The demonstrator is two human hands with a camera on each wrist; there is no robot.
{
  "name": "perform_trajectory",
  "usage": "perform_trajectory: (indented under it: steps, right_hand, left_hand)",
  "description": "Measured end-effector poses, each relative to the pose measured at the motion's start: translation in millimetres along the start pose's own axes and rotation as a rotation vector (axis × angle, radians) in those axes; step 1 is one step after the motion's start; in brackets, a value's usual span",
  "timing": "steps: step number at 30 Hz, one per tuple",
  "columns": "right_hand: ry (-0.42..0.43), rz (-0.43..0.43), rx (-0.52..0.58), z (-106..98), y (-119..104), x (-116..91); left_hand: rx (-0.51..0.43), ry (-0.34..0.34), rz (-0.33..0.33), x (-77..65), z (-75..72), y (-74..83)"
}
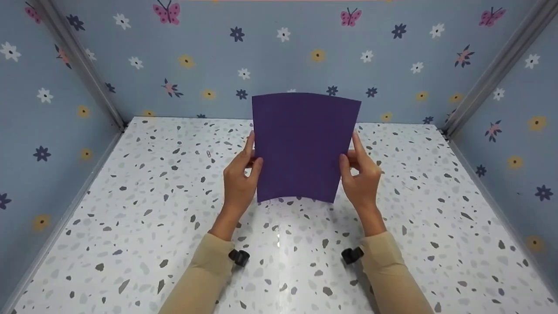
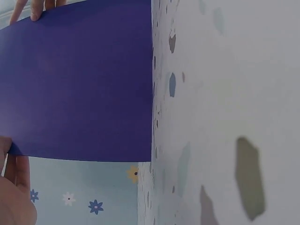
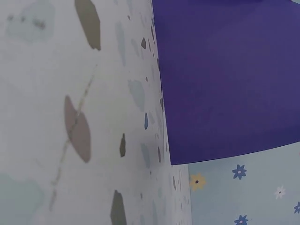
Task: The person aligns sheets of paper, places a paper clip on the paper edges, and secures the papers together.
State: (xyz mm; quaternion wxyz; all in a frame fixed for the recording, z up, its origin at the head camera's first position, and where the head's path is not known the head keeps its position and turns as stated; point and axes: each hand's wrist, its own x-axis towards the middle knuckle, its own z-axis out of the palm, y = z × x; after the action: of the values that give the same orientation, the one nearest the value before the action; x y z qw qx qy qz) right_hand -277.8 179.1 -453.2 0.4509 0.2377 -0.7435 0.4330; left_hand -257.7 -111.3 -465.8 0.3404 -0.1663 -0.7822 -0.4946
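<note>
A purple sheet of paper point(image 1: 301, 148) is held up, slightly bowed, in the middle of the head view. My left hand point(image 1: 240, 176) pinches its left edge, thumb in front and fingers behind. On the opposite edge my right hand point(image 1: 362, 174) grips it the same way. The left wrist view shows the purple sheet point(image 2: 84, 84) with my left hand point(image 2: 16, 192) at its lower left corner and fingertips of the other hand along the top. In the right wrist view the purple sheet point(image 3: 229, 79) fills the upper right, with no hand clearly visible.
A white speckled table point(image 1: 144, 209) lies beneath the hands. A small paper clip point(image 1: 209, 154) rests on it, left of the sheet. Blue flowered panels stand at the back point(image 1: 270, 56), the left point(image 1: 39, 131) and the right point(image 1: 514, 139).
</note>
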Motion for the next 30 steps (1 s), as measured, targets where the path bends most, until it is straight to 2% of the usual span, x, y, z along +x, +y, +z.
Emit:
perform_trajectory:
  steps: [21, 30]
  right_hand:
    - [-0.038, 0.04, 0.005, 1.0, 4.0, -4.0]
    - [-0.059, 0.064, -0.002, 2.7, 7.2, -6.5]
  left_hand:
    - [0.014, -0.037, -0.055, 0.8, 1.2, -1.7]
    - [0.04, -0.047, -0.059, 0.1, 1.7, -3.3]
